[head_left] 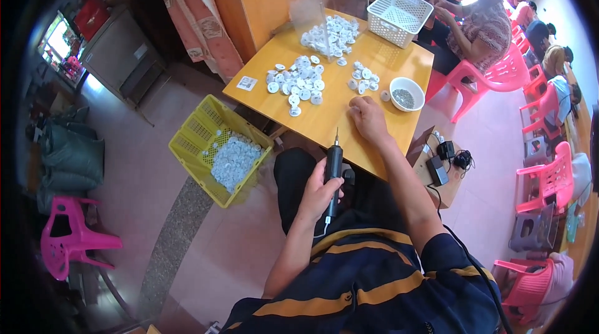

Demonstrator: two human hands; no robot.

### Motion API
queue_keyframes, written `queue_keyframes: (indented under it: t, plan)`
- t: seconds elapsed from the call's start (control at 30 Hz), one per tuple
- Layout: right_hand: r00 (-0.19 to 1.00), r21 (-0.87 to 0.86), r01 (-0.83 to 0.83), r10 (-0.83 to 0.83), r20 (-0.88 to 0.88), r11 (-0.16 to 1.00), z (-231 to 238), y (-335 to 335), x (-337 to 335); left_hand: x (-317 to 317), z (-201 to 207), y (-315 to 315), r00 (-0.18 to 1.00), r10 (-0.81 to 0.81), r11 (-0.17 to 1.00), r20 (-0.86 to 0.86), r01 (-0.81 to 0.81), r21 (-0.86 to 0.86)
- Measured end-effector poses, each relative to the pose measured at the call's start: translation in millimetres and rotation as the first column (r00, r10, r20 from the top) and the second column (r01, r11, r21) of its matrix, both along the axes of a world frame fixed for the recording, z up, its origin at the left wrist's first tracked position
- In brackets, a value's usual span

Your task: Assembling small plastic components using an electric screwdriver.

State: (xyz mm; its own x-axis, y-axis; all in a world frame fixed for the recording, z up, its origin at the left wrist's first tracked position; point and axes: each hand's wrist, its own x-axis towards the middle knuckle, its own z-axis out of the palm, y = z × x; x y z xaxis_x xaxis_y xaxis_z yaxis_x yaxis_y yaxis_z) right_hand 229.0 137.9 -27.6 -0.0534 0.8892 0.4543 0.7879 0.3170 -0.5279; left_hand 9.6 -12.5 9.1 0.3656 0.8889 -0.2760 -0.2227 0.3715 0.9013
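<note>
My left hand (pixel 317 193) is wrapped round a black electric screwdriver (pixel 335 158), held over my lap with its thin bit pointing up at the near table edge. My right hand (pixel 369 120) rests on the yellow wooden table (pixel 324 123), fingers curled in; what they hold, if anything, is hidden. Just beyond it lies a small group of round white plastic parts (pixel 363 78), with a single white part (pixel 385 95) beside a white bowl (pixel 406 92) of small metal pieces, likely screws. A larger pile of similar parts (pixel 298 81) spreads to the left.
Another heap of white parts (pixel 334 34) lies at the back by a clear upright panel. A white basket (pixel 399 19) stands at the far right corner. A yellow crate (pixel 198 123) of parts is on the floor. Black adapters (pixel 438 170) sit right; a person (pixel 480 28) works beyond.
</note>
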Motion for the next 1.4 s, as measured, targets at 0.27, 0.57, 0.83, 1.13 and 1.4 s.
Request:
queue_keyframes:
  t: [0.27, 0.57, 0.83, 1.13, 1.4]
  plan:
    - [0.551, -0.285, -0.304, -0.076, -0.831, 0.909, 0, -16, -11, -2, -3, 1, 0.999, 0.029, 1.0, 0.018, -0.029, -0.005]
    - [0.208, -0.233, -0.362, -0.165, -0.964, 0.902, -3, -24, -17, -3, 0, 1, 0.999, 0.015, 1.0, 0.041, -0.014, -0.02]
    - [0.232, -0.261, -0.356, -0.186, -0.955, 0.897, -7, -23, -18, -1, 3, 0, 1.0, 0.001, 1.0, 0.03, 0.0, -0.014]
    - [0.296, -0.273, -0.392, -0.161, -0.942, 0.879, -6, -27, -19, 3, 5, -2, 0.998, 0.025, 1.0, 0.062, -0.025, -0.002]
    - [0.461, -0.31, -0.396, -0.105, -0.881, 0.864, -4, -36, -30, 2, -3, 0, 0.999, -0.009, 1.0, 0.052, 0.008, 0.029]
